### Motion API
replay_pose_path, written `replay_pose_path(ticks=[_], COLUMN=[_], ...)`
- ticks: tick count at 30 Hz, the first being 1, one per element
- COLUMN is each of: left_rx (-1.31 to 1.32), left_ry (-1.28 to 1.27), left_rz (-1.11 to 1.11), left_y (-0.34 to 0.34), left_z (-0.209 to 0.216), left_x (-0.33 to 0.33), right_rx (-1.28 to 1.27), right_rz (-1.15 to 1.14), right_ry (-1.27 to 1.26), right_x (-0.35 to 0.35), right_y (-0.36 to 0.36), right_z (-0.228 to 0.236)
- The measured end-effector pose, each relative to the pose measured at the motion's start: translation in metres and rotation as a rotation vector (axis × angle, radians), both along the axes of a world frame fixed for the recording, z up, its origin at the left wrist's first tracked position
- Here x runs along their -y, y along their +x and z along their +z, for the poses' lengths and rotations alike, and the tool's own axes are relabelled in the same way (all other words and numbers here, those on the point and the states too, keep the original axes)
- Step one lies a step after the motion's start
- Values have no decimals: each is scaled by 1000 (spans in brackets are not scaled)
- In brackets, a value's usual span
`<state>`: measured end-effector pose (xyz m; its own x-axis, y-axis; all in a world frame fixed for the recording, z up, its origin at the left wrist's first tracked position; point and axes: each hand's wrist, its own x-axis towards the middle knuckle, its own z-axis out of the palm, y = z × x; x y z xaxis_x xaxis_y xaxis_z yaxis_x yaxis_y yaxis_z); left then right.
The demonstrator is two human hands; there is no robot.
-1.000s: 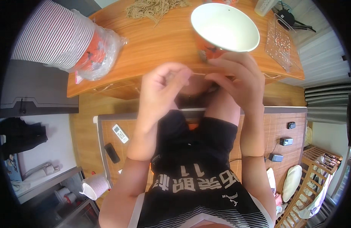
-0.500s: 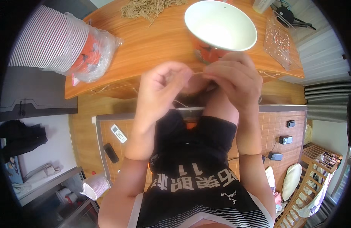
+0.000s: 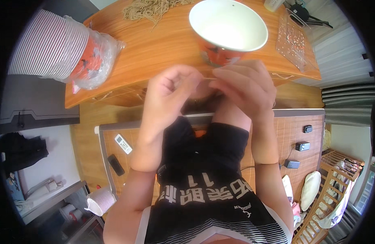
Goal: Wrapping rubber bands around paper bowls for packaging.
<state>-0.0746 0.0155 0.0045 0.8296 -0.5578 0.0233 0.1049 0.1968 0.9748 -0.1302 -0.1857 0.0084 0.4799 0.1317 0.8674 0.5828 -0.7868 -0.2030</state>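
My left hand (image 3: 165,95) and my right hand (image 3: 252,87) are raised close together over my lap, just short of the table's front edge. Thumb and fingers of each are pinched on a thin beige string (image 3: 206,79), a short faint stretch of which spans the gap between them. Its ends are hard to make out, and my right hand is slightly blurred. Right behind the hands, a large paper bucket (image 3: 228,26), white inside and red-orange outside, stands on the table. Farther back lies a loose heap of beige strings (image 3: 149,11).
The wooden table (image 3: 159,49) also bears a plastic-wrapped stack of paper buckets (image 3: 53,46) at left and a clear sheet with small bits (image 3: 294,42) at right. A remote control (image 3: 123,144) and a dark phone (image 3: 116,164) lie on the mat to my left.
The view has shifted slightly, moving the table and bucket a little left in it. Both hands keep their pinch; the string tail that dangled below them no longer shows clearly.
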Motion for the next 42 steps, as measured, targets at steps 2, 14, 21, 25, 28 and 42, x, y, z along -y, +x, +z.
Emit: replay_pose_path(ticks=[2, 14, 21, 25, 28, 42], left_rx=[-11, 205, 340, 638, 644, 522], left_ry=[-13, 166, 293, 314, 250, 163], left_rz=[-19, 45, 89, 206, 255, 568], left_y=[-1, -7, -15, -19, -23, -2], left_z=[1, -4, 0, -1, -3, -45], left_x=[0, -2, -1, 2, 11, 68], right_rx=[-13, 25, -177, -214, -237, -111], right_rz=[17, -12, 136, 145, 74, -152], right_ry=[-19, -205, -109, 12, 34, 16], right_x=[-1, 9, 10, 2, -1, 53], right_y=[-1, 6, 0, 2, 2, 20], right_z=[3, -4, -3, -4, 1, 28])
